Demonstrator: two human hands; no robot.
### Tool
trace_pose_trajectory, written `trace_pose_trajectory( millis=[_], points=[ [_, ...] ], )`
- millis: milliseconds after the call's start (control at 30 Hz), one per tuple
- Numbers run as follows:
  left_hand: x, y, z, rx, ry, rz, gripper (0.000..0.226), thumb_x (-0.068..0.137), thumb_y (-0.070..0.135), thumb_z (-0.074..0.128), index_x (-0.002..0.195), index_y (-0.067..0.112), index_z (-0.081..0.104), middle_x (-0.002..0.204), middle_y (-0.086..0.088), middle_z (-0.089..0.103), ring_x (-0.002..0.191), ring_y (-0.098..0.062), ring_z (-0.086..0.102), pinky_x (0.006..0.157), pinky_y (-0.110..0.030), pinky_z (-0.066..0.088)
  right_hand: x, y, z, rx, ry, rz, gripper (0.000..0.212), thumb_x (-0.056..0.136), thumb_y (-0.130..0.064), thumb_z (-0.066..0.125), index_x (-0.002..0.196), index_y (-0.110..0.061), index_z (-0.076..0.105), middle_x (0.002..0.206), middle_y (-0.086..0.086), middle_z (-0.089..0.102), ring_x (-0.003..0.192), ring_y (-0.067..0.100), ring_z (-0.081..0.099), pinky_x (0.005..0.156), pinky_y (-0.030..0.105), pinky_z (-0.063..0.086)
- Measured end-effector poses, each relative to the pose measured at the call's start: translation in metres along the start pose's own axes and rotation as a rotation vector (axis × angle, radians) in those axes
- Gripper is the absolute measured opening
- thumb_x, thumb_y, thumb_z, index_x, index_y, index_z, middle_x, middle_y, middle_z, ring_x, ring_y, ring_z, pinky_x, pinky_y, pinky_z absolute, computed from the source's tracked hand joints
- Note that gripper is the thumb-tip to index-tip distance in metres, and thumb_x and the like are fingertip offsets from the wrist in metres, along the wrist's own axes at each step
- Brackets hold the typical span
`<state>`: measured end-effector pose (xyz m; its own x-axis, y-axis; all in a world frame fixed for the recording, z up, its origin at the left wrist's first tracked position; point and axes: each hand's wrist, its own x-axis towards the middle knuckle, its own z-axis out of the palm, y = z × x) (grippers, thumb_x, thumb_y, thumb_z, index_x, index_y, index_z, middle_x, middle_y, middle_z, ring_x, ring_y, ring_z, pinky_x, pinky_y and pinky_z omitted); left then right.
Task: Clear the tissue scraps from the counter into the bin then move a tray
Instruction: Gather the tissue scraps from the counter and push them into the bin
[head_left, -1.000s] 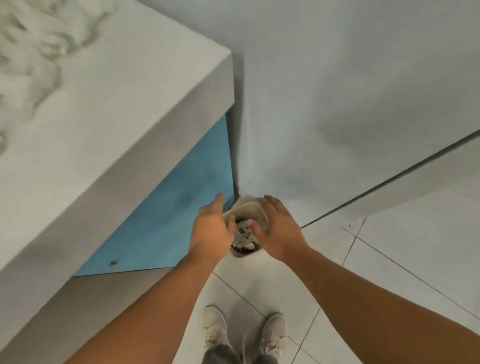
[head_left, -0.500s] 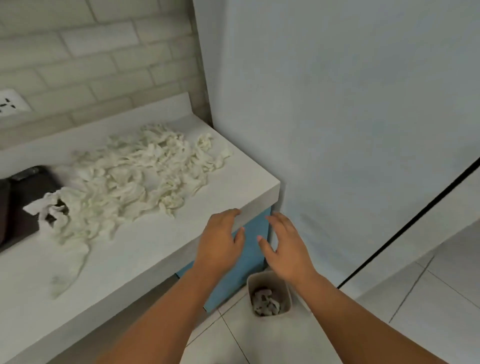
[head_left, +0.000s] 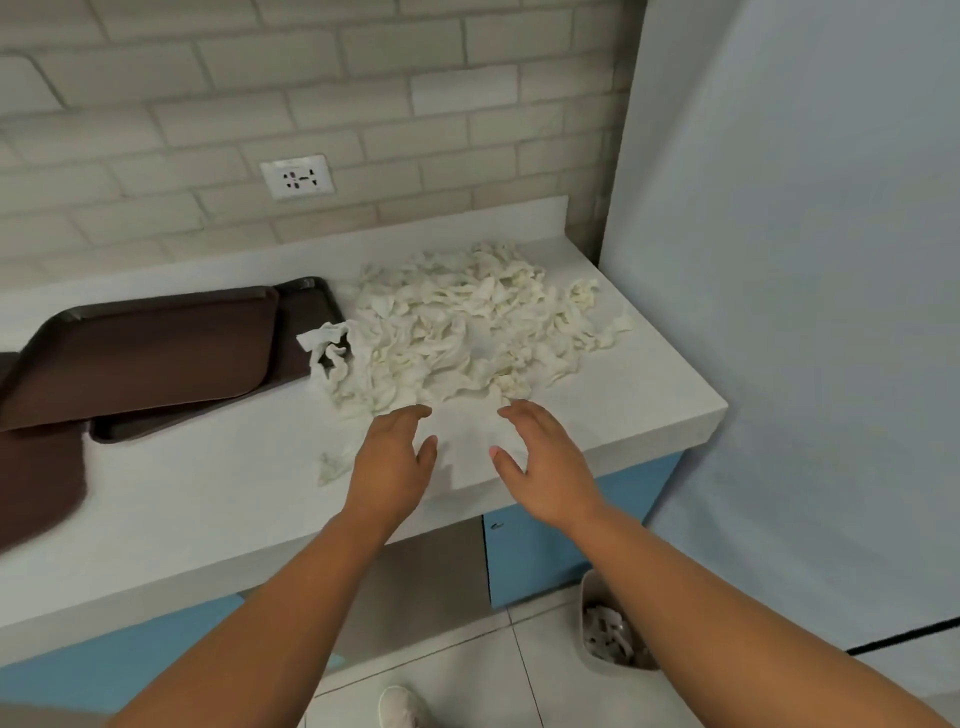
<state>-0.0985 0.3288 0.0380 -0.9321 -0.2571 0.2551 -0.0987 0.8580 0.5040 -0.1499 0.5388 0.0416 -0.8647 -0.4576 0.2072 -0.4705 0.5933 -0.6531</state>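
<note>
Our left hand (head_left: 395, 457) and right hand (head_left: 540, 462) hovered empty, fingers spread, near the tissue scraps (head_left: 467, 332) heaped on the counter (head_left: 208, 493); we judged a loose scoop might spill scraps beside the bin (head_left: 584, 597) below.

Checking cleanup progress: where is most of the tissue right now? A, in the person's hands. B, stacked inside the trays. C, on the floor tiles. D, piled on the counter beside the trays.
D: the tissue pile lies on the counter, just right of the brown trays.
</note>
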Motion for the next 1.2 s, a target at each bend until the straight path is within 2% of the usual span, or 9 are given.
trace_pose_trajectory(
  millis=[233,467,600,733,867,967,1067,1133,1200],
  points=[
    [0.017,-0.094,-0.022,0.165,-0.015,-0.079,0.037,0.088,0.021,0.070,0.124,0.012,0.064,0.128,-0.006,0.063,0.117,-0.031,0.052,0.096,-0.040,0.047,0.051,-0.041,0.064,-0.036,-0.142,-0.063,0.051,0.098,-0.034,0.051,0.146,-0.019,0.041,0.156,0.001,0.032,0.145,0.014,0.023,0.116,0.024,0.017],
    [0.043,-0.148,-0.009,0.270,-0.108,0.022,0.059,0.081,0.044,0.074,0.131,0.018,0.058,0.135,-0.006,0.057,0.118,-0.033,0.052,0.091,-0.044,0.047,0.094,-0.053,0.112,-0.098,-0.204,-0.059,0.049,0.098,-0.031,0.051,0.144,-0.018,0.043,0.154,0.004,0.035,0.144,0.017,0.026,0.119,0.033,0.023],
    [0.049,-0.171,0.001,0.253,-0.051,0.156,0.032,0.093,0.039,0.058,0.120,0.024,0.066,0.111,0.004,0.063,0.098,-0.025,0.056,0.078,-0.037,0.042,0.111,-0.054,0.130,-0.115,-0.193,-0.029,0.048,0.098,-0.028,0.052,0.144,-0.017,0.044,0.153,0.004,0.036,0.143,0.018,0.029,0.118,0.031,0.024],
    [0.056,-0.186,0.004,0.240,0.003,0.183,0.025,0.094,0.036,0.051,0.098,0.023,0.071,0.088,0.005,0.063,0.081,-0.022,0.051,0.068,-0.034,0.034,0.121,-0.054,0.147,-0.148,-0.126,-0.045,0.043,0.096,-0.024,0.055,0.137,-0.014,0.052,0.143,0.005,0.049,0.131,0.023,0.043,0.110,0.038,0.038],
    [0.066,-0.186,-0.012,0.101,0.060,0.102,0.037,0.102,0.039,0.034,0.085,0.019,0.061,0.080,0.005,0.057,0.079,-0.021,0.047,0.069,-0.035,0.032,0.130,-0.061,0.160,-0.202,-0.053,-0.060,0.037,0.092,-0.021,0.058,0.129,-0.014,0.058,0.132,0.003,0.057,0.117,0.026,0.051,0.097,0.042,0.047],
    [0.079,-0.187,-0.034,-0.092,0.073,-0.006,0.044,0.103,0.044,0.029,0.073,0.018,0.047,0.075,0.005,0.047,0.077,-0.020,0.043,0.071,-0.037,0.033,0.137,-0.069,0.167,-0.231,-0.061,-0.080,0.038,0.091,-0.020,0.060,0.128,-0.015,0.058,0.132,0.001,0.056,0.115,0.026,0.050,0.094,0.042,0.047],
    [0.093,-0.189,-0.059,-0.342,0.137,-0.132,0.050,0.101,0.053,0.039,0.071,0.013,0.045,0.078,0.001,0.047,0.075,-0.016,0.047,0.070,-0.029,0.039,0.145,-0.075,0.175,-0.238,-0.110,-0.105,0.042,0.090,-0.021,0.063,0.130,-0.015,0.056,0.136,0.000,0.053,0.115,0.025,0.051,0.094,0.041,0.047],
    [0.102,-0.191,-0.075,-0.477,0.167,-0.301,0.048,0.097,0.053,0.050,0.076,0.010,0.049,0.082,-0.001,0.051,0.073,-0.012,0.050,0.066,-0.021,0.041,0.152,-0.079,0.181,-0.233,-0.138,-0.128,0.044,0.089,-0.022,0.065,0.132,-0.015,0.055,0.137,0.000,0.052,0.113,0.025,0.052,0.093,0.041,0.048],
    [0.109,-0.195,-0.090,-0.648,0.194,-0.448,0.048,0.094,0.052,0.057,0.076,0.009,0.049,0.077,-0.001,0.053,0.069,-0.010,0.053,0.064,-0.024,0.044,0.158,-0.082,0.187,-0.227,-0.173,-0.134,0.046,0.090,-0.023,0.065,0.134,-0.015,0.053,0.139,0.000,0.050,0.115,0.025,0.051,0.095,0.039,0.047]
  ],
)
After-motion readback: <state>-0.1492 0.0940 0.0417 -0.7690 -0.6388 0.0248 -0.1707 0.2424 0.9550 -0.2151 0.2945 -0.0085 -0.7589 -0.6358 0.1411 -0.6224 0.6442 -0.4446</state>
